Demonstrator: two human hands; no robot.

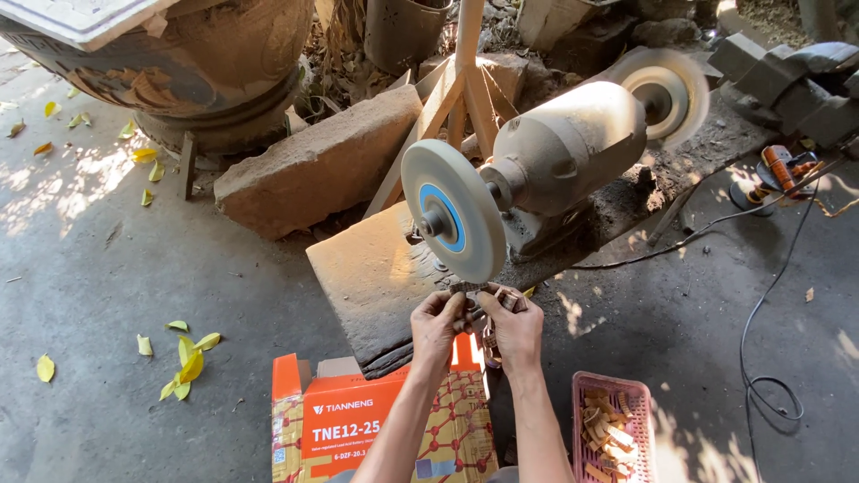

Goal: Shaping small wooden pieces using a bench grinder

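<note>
Wooden, small and brownish, the workpiece (472, 309) sits pinched between both my hands just under the rim of the white buffing wheel (452, 210). I judge it light and stiff, a little carved piece that will not bend, but short enough that it could be flicked out of my fingers if the wheel catches an edge. The best hold looks to be at its two ends, with the middle left bare for the wheel, and that is about how I have it.

My left hand (436, 326) is closed on the near-left end, thumb and fingers curled tight around it. My right hand (516, 324) is closed on the other end, fingers wrapped over the top; how much of the piece lies under them I cannot tell. The two hands are almost touching each other, with the piece bridging the gap between them, just below the wheel and close to or touching its lower edge; I cannot tell which.

The wheel is mounted on a grey bench grinder motor (564, 148), with a second wheel (667, 89) at its far end, blurred. The motor rests on a rough stone slab (376, 277) that serves as my desk. Below my wrists stands an orange cardboard box (358, 429), and to the right of it a pink plastic basket (613, 429) holding more small wooden pieces, near my right forearm. A black cable (761, 322) trails over the concrete floor (107, 295).
</note>
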